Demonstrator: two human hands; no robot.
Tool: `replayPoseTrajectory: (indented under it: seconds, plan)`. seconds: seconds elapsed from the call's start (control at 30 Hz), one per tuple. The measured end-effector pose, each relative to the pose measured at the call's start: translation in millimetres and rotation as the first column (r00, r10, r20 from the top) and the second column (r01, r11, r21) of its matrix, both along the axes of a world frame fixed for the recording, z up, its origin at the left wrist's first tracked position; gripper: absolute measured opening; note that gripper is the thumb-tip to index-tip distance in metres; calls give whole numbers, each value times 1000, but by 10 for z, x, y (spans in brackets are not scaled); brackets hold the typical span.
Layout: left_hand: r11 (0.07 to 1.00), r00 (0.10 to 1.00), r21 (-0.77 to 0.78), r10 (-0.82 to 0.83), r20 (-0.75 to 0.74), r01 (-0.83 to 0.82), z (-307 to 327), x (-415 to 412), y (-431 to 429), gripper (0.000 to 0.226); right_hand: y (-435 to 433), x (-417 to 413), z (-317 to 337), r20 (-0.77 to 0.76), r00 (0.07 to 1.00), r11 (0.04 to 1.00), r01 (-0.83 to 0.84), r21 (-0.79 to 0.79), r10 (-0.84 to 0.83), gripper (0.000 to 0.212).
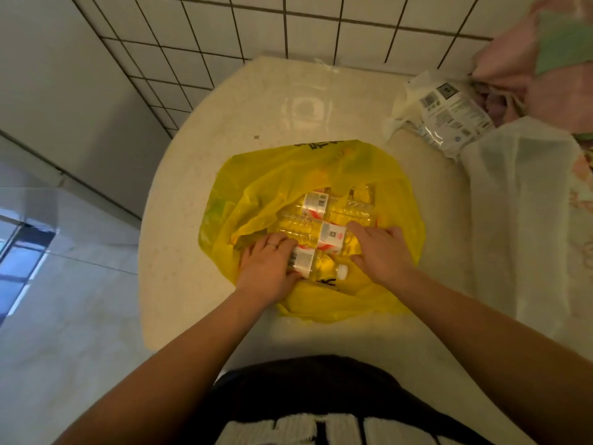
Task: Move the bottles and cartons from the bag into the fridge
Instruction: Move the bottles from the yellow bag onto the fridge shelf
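A yellow plastic bag point(256, 187) lies open on the pale countertop point(272, 101). Inside it lie several clear bottles with white and red labels. My left hand point(268, 271) grips the nearest bottle point(321, 268), which has a white cap, its fingers curled over the label end. The fingers of my right hand point(382, 252) lie over the right end of the middle bottle point(308, 231), thumb spread below. A third bottle point(316, 202) lies farther back. No cartons show.
A clear plastic packet with printed labels point(449, 117) lies at the back right, beside a white cloth point(519, 203) and pink fabric point(529, 59). The tiled wall point(288, 24) runs behind the counter. A white panel point(48, 91) stands at left above the floor point(64, 300).
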State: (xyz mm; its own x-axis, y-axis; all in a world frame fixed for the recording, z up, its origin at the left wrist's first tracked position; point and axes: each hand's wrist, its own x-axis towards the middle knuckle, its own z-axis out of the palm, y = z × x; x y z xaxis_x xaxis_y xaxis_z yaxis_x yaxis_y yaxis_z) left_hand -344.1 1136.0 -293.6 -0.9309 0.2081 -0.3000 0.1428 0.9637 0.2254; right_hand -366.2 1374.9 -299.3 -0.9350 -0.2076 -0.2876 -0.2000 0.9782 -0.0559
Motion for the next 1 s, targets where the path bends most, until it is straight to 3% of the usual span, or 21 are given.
replayPoseTrajectory:
  seconds: [0.17,0.33,0.43,0.53,0.6,0.73,0.83,1.0]
  plan:
    - [981,989,-131,-140,43,145,113,-165,71,60,-109,-103,-26,45,999,997,-4,80,0,48]
    - [957,977,-200,-211,22,211,128,-157,117,57,31,-117,24,84,996,1000,-19,7,18,56]
    - [951,977,-228,-210,26,210,119,-154,158,56,188,-89,128,85,996,992,24,-126,-13,48]
    - [944,978,-253,-207,34,209,105,-151,203,57,254,-51,331,62,992,912,123,-391,-107,49]
    - [947,978,-245,-203,43,207,89,-146,206,58,211,-29,508,25,984,845,162,-509,-174,48]
    - [958,976,-190,-208,55,215,96,-142,177,61,65,-11,765,22,965,757,220,-615,-262,34]
    - [967,976,-131,-212,56,218,103,-153,111,62,3,-3,874,-63,922,704,246,-666,-382,25]
    - [991,985,5,-129,-118,130,184,-104,5,57,160,43,1148,-233,778,635,258,-728,-583,30]
